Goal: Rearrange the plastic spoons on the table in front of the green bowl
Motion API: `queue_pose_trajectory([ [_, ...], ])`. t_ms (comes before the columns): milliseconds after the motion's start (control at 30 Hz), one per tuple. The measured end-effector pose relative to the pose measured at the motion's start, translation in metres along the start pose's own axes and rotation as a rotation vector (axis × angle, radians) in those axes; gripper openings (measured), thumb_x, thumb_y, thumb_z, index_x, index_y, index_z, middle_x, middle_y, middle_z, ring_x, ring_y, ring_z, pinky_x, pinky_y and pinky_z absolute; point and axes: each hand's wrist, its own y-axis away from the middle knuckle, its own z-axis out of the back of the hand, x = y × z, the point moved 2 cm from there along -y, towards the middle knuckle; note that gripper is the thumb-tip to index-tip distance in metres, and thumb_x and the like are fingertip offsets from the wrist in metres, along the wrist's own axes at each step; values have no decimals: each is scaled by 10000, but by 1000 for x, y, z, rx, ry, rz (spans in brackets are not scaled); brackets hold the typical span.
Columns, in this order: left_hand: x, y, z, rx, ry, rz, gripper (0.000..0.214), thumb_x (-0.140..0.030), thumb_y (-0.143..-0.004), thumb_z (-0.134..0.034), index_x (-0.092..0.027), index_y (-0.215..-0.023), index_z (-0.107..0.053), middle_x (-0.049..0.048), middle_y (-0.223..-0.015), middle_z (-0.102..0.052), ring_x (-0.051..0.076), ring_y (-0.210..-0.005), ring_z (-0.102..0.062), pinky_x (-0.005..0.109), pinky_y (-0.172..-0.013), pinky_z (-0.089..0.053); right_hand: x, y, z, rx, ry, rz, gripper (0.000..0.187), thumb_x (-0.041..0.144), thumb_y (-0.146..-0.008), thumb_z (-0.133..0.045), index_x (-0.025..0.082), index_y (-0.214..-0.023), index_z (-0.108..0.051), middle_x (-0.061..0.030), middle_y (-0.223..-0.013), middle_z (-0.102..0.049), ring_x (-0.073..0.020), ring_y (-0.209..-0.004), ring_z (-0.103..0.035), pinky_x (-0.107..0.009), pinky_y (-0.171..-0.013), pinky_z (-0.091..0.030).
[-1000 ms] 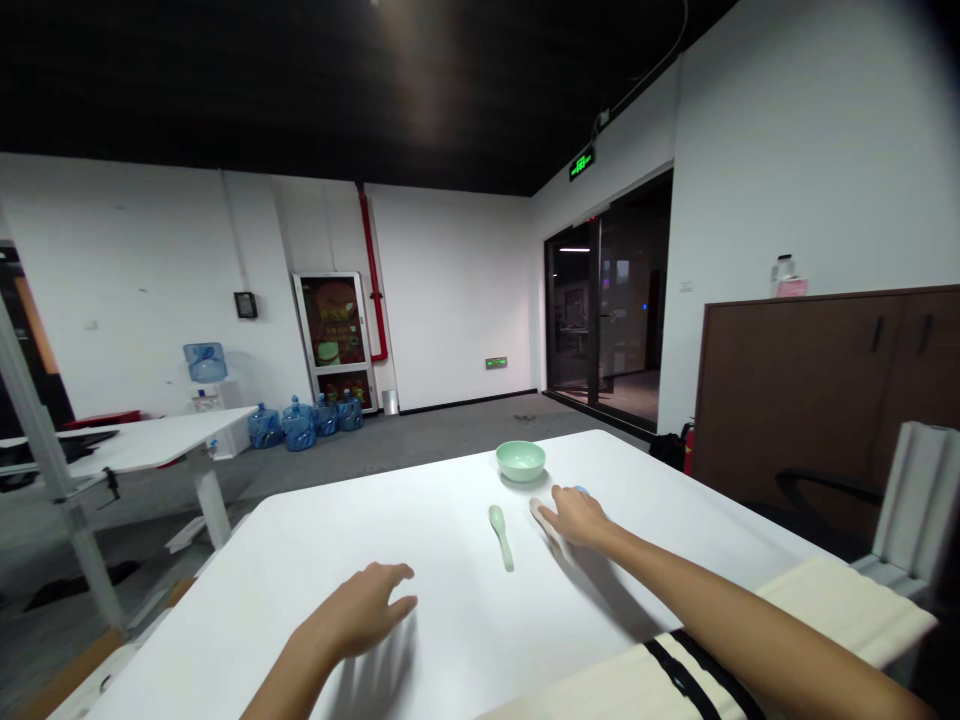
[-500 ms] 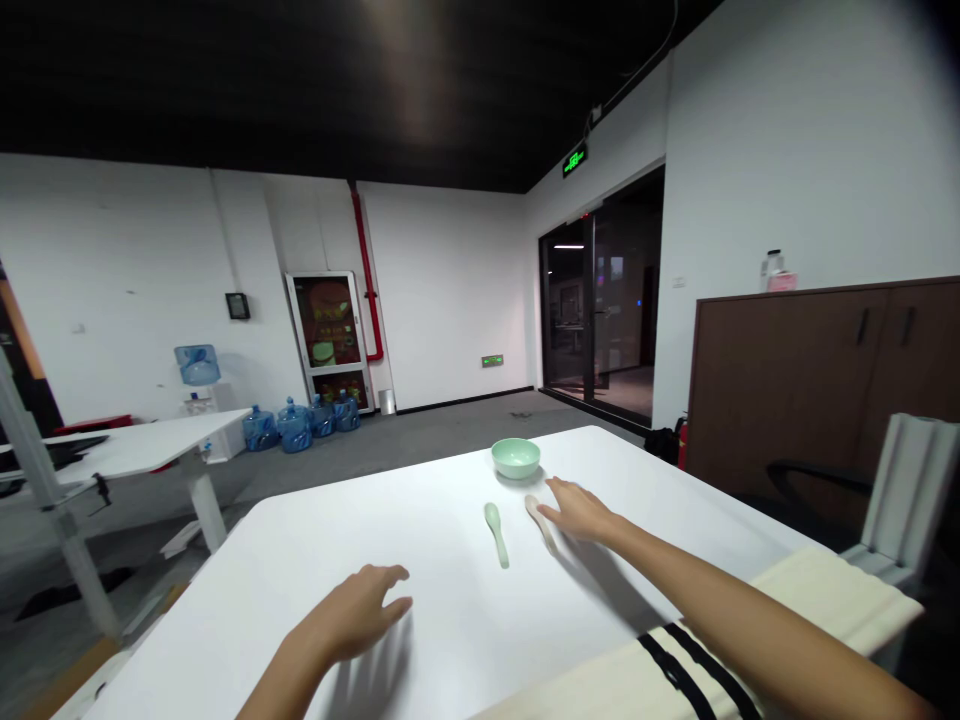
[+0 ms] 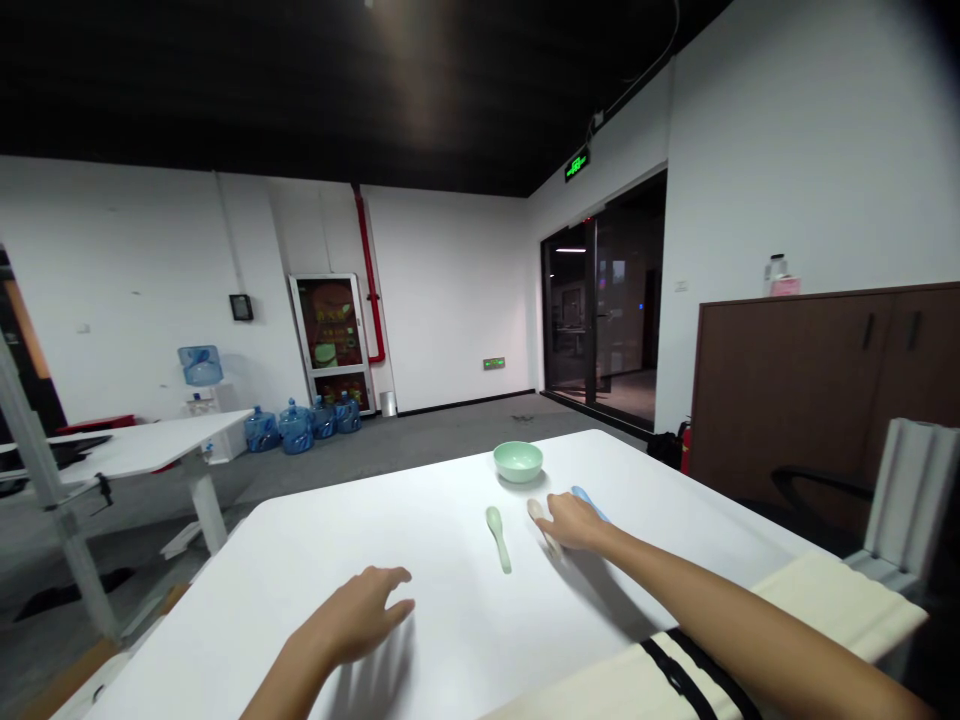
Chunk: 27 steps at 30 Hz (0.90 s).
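Note:
A pale beige spoon lies on the white table, partly covered by my right hand. The thumb and bent fingers of that hand are at the spoon with a gap between their tips; whether they touch it is hard to see. To its left lies a light green spoon. Just beyond my right hand, a blue spoon-like piece is partly hidden. Behind the spoons stands a green bowl, upright. My left hand hovers over the table's left part, thumb and fingers apart, holding nothing.
A cream cloth with black stripes lies along the near right edge, under my right forearm. A grey metal post and a black chair arm stand at the right. Another white desk is at the left.
My right hand has drawn slightly back toward me, its fingers bending over the beige spoon, and the blue piece has come into view. My left hand is nearly unchanged.

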Motion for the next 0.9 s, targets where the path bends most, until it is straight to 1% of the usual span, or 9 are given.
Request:
queue_pose_trajectory([
  [67, 0, 1, 0, 2, -2, 6, 590, -637, -791, -402, -278, -1230, -564, 87, -1243, -601, 274, -1118, -559, 378, -924, -429, 1, 0, -8, 63, 13, -10, 424, 514, -803, -484, 127, -909, -623, -139, -965, -654, -258, -877, -624, -289, -653, -386],
  [133, -1, 1, 0, 4, -4, 9, 585, -633, -792, -402, -282, -1231, -563, 82, -1250, -597, 277, -1126, -553, 385, -933, -423, 1, 0, -14, 89, 28, -18, 432, 518, -779, -511, 128, -923, -629, -140, -992, -649, -271, -887, -625, -295, -647, -396],
  [267, 0, 0, -1, 5, -3, 5, 586, -643, -791, -398, -291, -1230, -562, 77, -1255, -593, 281, -1132, -546, 397, -944, -414, 0, 0, -21, 108, 36, -40, 415, 496, -755, -541, 133, -935, -629, -139, -1027, -640, -286, -904, -622, -307, -640, -411],
  [400, 3, -3, -4, 11, 0, -3, 594, -652, -791, -393, -294, -1236, -556, 81, -1255, -591, 280, -1125, -549, 400, -942, -412, 0, 1, -24, 128, 20, -53, 326, 421, -750, -561, 141, -908, -620, -128, -1006, -642, -268, -865, -627, -302, -611, -410],
  [567, 4, -3, -4, 14, -5, -2, 591, -650, -791, -400, -293, -1234, -557, 73, -1255, -591, 282, -1136, -541, 398, -950, -406, -2, 0, -26, 100, -33, -78, 267, 355, -743, -576, 145, -904, -614, -131, -1006, -643, -241, -831, -621, -290, -588, -397],
  [700, 2, -1, -2, 12, 1, 4, 577, -639, -797, -395, -295, -1229, -560, 76, -1247, -596, 275, -1125, -549, 389, -935, -419, -6, -9, -19, 46, -53, -55, 274, 382, -794, -514, 135, -853, -617, -129, -950, -656, -215, -785, -617, -271, -584, -373],
  [800, 2, -3, -2, 9, 0, 5, 579, -634, -793, -401, -291, -1232, -558, 81, -1251, -593, 274, -1124, -551, 390, -941, -414, -7, -20, -5, -18, -61, -42, 302, 405, -818, -479, 140, -817, -625, -117, -879, -662, -199, -749, -612, -256, -583, -352],
  [900, 2, -4, -4, 12, -2, 16, 589, -638, -787, -403, -290, -1237, -555, 77, -1250, -594, 281, -1124, -550, 393, -945, -410, -8, -34, 14, -89, -91, -80, 297, 403, -827, -467, 157, -840, -634, -112, -892, -661, -189, -720, -608, -250, -567, -341],
])
